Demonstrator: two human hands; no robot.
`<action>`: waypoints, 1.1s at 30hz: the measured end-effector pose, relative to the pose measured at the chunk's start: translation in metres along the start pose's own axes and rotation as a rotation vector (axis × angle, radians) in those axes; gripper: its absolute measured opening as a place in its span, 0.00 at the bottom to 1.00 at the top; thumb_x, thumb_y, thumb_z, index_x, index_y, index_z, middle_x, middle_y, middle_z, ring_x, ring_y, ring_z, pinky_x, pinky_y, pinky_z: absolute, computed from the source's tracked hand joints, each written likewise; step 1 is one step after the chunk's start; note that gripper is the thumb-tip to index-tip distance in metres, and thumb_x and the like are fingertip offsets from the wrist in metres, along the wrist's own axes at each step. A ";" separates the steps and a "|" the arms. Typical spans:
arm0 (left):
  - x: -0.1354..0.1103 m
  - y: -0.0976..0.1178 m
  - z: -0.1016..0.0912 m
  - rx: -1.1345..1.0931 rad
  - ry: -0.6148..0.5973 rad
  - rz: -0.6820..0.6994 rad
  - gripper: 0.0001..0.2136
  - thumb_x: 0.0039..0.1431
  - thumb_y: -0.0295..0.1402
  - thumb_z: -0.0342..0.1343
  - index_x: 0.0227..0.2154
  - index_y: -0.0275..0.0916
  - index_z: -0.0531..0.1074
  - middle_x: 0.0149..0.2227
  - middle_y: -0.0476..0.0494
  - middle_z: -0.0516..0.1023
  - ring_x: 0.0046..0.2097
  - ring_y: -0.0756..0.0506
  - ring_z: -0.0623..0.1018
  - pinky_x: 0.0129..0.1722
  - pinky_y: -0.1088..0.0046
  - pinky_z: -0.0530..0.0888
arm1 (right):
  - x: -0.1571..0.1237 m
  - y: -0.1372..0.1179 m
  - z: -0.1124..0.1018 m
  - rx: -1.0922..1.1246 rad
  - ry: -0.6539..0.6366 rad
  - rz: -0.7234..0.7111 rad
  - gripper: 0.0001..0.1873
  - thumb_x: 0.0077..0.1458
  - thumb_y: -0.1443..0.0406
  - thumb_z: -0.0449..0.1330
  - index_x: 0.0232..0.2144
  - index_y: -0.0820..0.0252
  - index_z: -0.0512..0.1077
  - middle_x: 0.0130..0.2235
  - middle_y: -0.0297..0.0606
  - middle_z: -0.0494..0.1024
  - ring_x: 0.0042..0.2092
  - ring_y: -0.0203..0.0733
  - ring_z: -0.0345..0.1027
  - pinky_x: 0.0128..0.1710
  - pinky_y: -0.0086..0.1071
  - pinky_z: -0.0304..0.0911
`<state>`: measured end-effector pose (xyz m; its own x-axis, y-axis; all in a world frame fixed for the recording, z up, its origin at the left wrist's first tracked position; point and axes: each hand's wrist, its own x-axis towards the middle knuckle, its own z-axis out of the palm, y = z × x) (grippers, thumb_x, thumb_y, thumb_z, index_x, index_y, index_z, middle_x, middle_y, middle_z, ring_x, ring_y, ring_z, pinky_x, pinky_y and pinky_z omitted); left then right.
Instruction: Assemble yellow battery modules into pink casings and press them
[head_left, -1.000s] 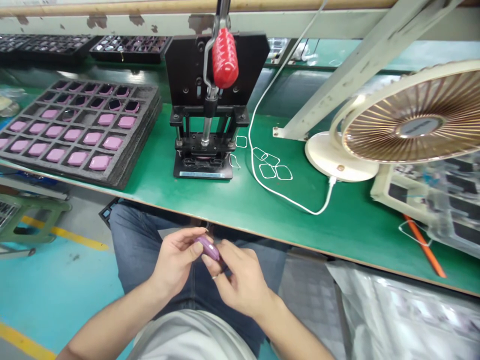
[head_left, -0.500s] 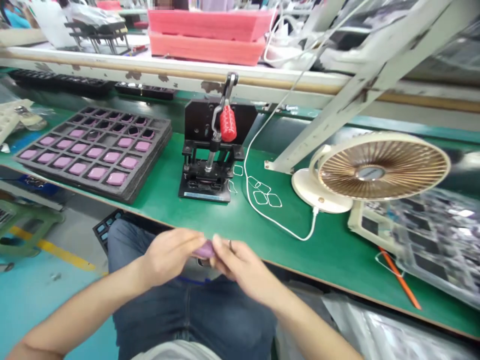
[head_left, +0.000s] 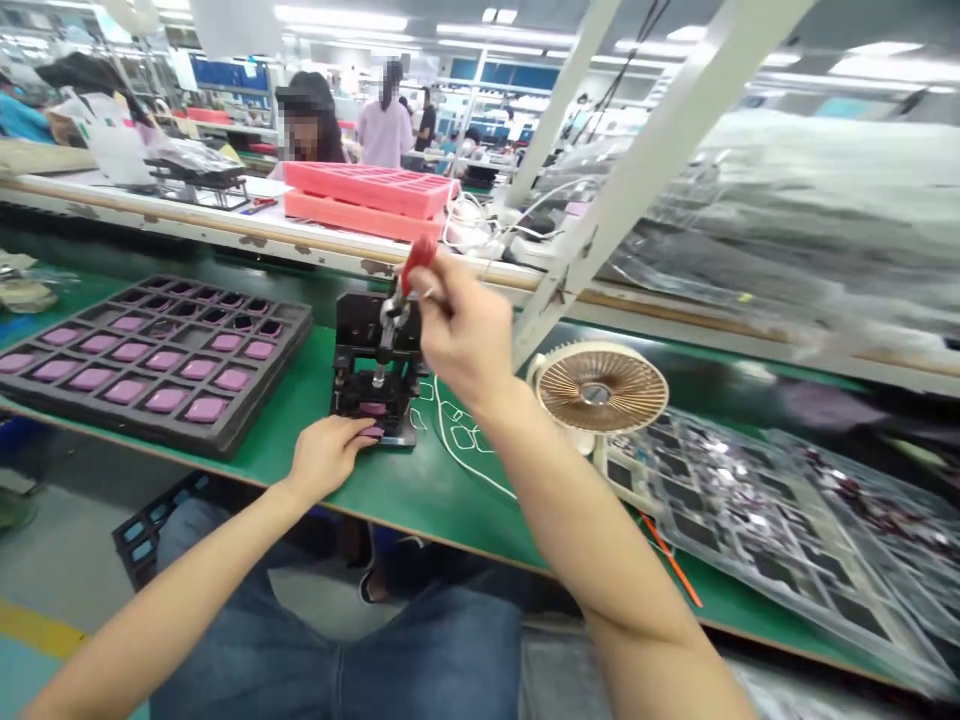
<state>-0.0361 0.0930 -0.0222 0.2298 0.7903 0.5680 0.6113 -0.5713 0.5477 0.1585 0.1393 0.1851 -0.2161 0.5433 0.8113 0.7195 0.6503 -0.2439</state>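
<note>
My right hand (head_left: pixel 474 335) is wrapped round the red handle (head_left: pixel 417 264) of a black toggle-clamp press (head_left: pixel 355 320), with the lever raised. At the foot of the press my left hand (head_left: pixel 322 460) pinches a small purple square-shaped piece (head_left: pixel 370 431) by its edge. Just behind that piece, something purple (head_left: pixel 372 408) shows inside the fixture; whether it is a separate part I cannot tell. To the left lies a dark foam tray (head_left: pixel 259 402) holding several purple pieces in its front rows and black ones at the back.
Thin white square rings (head_left: pixel 463 438) and a white cable (head_left: pixel 480 478) lie right of the press. Beyond them stand a fan (head_left: pixel 600 395), clear trays of parts (head_left: pixel 757 500) and an orange stick (head_left: pixel 675 565). Red trays (head_left: pixel 360 205) sit on the shelf behind; people work farther back.
Both hands have left the lap area. My left hand has carried the purple piece to the press base. My right hand has let go of it and gripped the red handle, now raised. The view has tilted up.
</note>
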 end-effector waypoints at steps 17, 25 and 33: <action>-0.014 -0.004 -0.036 -0.027 0.162 -0.074 0.12 0.74 0.31 0.55 0.55 0.40 0.79 0.50 0.37 0.85 0.52 0.40 0.84 0.57 0.58 0.80 | -0.131 0.045 0.096 -0.126 -0.679 0.116 0.17 0.67 0.63 0.66 0.56 0.54 0.80 0.50 0.43 0.87 0.49 0.51 0.83 0.47 0.37 0.76; 0.022 -0.002 0.005 0.037 -0.032 0.066 0.18 0.69 0.19 0.51 0.53 0.38 0.80 0.55 0.35 0.84 0.58 0.38 0.82 0.64 0.52 0.77 | -0.183 0.046 0.031 -0.045 -0.434 0.159 0.18 0.71 0.60 0.60 0.60 0.54 0.76 0.58 0.42 0.83 0.54 0.49 0.82 0.45 0.36 0.81; 0.040 -0.008 0.016 -0.109 -0.193 0.070 0.24 0.56 0.12 0.53 0.51 0.34 0.81 0.59 0.30 0.83 0.64 0.36 0.79 0.72 0.48 0.68 | -0.195 -0.001 -0.006 0.156 -0.328 0.136 0.16 0.70 0.60 0.65 0.58 0.50 0.76 0.54 0.41 0.85 0.48 0.50 0.84 0.45 0.40 0.82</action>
<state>-0.0196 0.1330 -0.0140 0.4155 0.7698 0.4846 0.5061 -0.6383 0.5800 0.2041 0.0294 0.0306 -0.3432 0.7549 0.5588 0.6528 0.6195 -0.4360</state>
